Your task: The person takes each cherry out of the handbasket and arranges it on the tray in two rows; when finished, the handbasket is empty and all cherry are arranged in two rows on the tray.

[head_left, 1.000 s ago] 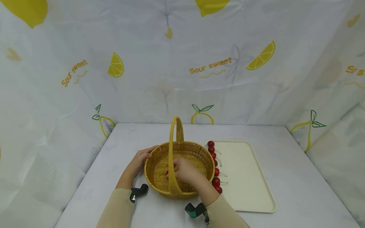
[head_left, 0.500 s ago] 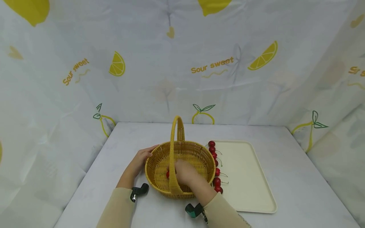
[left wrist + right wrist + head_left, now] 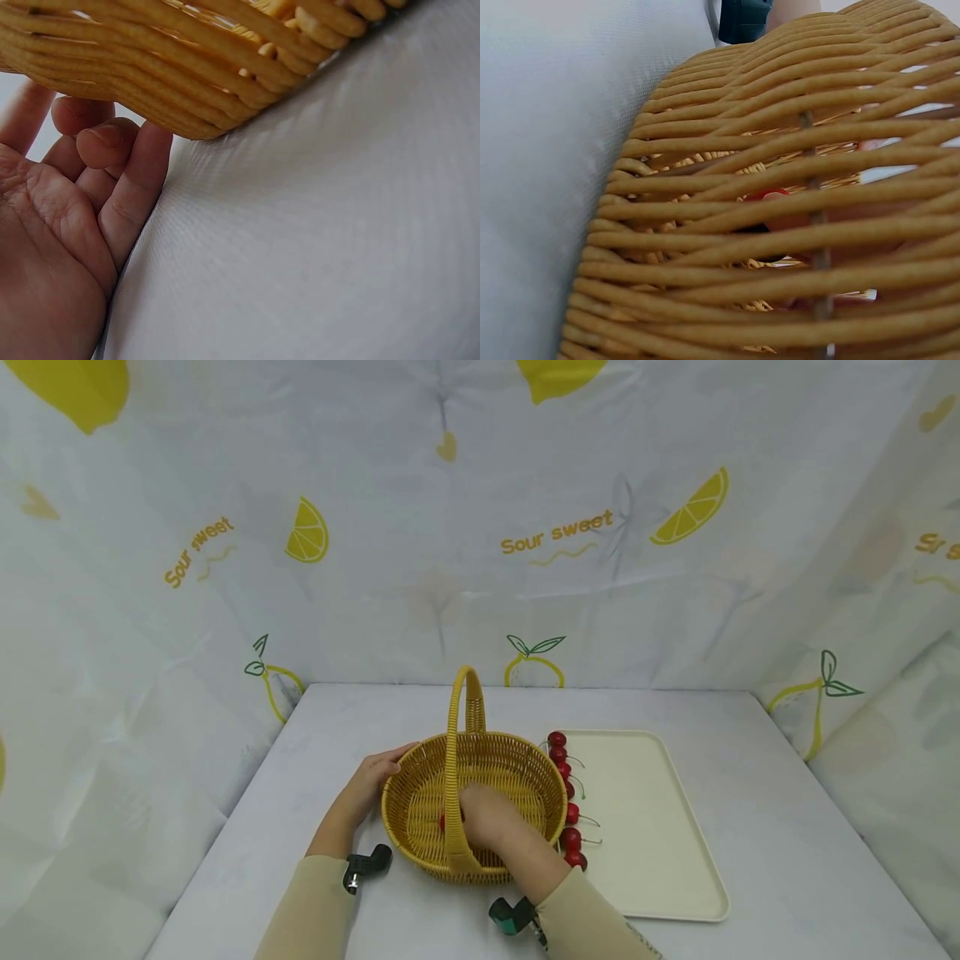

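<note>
A yellow wicker basket point(image 3: 401, 789) with a tall arched handle stands on the table. My left hand point(image 3: 366, 785) rests against its left outer side. In the left wrist view, the fingers point(image 3: 135, 180) touch the woven wall from outside, some of them bent. My right hand point(image 3: 491, 817) reaches down inside the basket and pinches a red cherry point(image 3: 442, 822) near the basket floor, partly covered by the handle. Through the weave in the right wrist view, a bit of the red cherry point(image 3: 769, 193) shows by a fingertip; most of that hand is hidden.
A cream rectangular tray point(image 3: 645, 827) lies right of the basket, close to its rim. Several red cherries point(image 3: 571, 839) with stems line the tray's left edge. Behind the white table point(image 3: 787, 827) hangs a lemon-printed cloth point(image 3: 390, 568).
My right hand has lowered slightly toward the basket floor, with its fingers now more hidden behind the handle. The left hand stays at the basket's side.
</note>
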Motion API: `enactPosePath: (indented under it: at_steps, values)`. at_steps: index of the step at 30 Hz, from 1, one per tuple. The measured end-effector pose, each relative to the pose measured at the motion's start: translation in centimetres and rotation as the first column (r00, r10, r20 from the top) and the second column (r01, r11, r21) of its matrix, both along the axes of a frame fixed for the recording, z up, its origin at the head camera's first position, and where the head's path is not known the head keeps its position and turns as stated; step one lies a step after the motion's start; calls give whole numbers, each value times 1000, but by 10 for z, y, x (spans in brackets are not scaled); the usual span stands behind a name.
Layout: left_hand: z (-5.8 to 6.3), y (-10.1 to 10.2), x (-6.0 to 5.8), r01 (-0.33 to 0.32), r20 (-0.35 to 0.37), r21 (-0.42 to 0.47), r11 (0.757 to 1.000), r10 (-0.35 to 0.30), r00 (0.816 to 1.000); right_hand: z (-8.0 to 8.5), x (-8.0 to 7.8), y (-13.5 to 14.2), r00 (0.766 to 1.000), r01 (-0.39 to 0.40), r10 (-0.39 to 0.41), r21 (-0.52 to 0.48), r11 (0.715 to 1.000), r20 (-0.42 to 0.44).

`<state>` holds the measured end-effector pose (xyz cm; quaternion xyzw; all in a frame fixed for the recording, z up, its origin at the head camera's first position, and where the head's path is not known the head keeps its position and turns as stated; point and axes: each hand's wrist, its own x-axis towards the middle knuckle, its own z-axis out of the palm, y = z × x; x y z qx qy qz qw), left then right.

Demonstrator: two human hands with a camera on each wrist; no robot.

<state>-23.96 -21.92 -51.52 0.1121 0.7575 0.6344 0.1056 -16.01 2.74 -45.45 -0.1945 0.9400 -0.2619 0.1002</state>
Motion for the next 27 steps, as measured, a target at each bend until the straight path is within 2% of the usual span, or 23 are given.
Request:
enactPosePath:
  at_steps: [9,16,27]
  values:
    - [0,0,0,4,-15,-8,1000,-4,1000,2,3,1,999,-29,30,23,999,-25]
    - [1,0,1,5,1,7,1000,-5,1000,3,5,3,997,-48,50,36,998,-54]
    - [1,-1,1,3,17,5,1000,-3,1000,9,8,11,1000,5,-5,-43,999,-1]
